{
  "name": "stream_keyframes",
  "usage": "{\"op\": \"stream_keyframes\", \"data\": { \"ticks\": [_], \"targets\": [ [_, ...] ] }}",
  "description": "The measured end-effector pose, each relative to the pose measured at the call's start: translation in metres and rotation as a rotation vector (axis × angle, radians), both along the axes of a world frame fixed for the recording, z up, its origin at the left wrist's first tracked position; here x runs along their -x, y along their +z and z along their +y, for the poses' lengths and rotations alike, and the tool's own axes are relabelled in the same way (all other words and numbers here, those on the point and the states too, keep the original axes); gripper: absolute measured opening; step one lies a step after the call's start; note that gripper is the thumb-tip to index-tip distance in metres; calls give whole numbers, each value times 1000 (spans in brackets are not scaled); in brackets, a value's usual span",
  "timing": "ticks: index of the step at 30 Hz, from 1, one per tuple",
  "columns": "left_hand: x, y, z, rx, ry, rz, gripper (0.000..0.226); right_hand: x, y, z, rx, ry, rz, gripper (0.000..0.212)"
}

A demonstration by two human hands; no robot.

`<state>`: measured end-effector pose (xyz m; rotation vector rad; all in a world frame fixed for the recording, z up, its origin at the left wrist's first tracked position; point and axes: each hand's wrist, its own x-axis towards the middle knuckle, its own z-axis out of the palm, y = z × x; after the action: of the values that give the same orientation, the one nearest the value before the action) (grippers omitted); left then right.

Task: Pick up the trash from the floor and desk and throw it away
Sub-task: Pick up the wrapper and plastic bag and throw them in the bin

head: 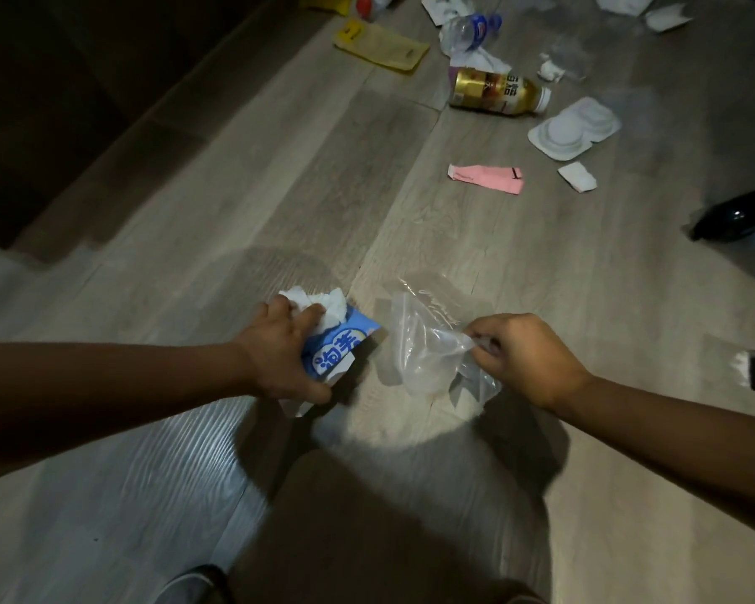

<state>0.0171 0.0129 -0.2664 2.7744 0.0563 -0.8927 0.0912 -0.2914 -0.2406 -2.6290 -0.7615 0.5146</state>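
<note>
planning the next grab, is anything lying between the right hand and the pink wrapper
Nothing visible: only bare floor lies between the right hand, which pinches the clear bag, and the pink wrapper.

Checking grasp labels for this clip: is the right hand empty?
No, the right hand pinches the crumpled clear plastic bag by its edge.

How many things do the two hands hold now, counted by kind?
white tissue: 1, in the left hand
blue packet: 1, in the left hand
clear plastic bag: 1, in the right hand
Total: 3
</note>
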Motion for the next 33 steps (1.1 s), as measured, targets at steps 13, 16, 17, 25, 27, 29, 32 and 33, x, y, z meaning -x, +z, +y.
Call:
{"op": "stream_keyframes", "data": {
  "ticks": [13,16,17,25,27,29,32,33],
  "targets": [
    [-92,102,-1,143,223,-316,123,-69,102,9,-103,-150,-170,15],
    [-113,159,2,175,278,-355,121,-86,157,17,-172,-259,-217,9],
    [-117,183,4,191,293,-361,121,-88,180,19,-187,-302,-217,10],
    [-117,420,-6,244,326,-409,119,-73,407,19,-358,-633,-236,17],
    [-113,479,-15,268,329,-411,119,-63,467,16,-408,-709,-259,18],
    [-110,540,-25,288,326,-432,119,-53,526,10,-448,-766,-266,16],
    [-105,635,-43,303,292,-470,118,-36,620,-2,-523,-815,-319,12],
    [-102,666,-50,315,281,-484,118,-29,652,-8,-543,-828,-346,10]
  ]
}}
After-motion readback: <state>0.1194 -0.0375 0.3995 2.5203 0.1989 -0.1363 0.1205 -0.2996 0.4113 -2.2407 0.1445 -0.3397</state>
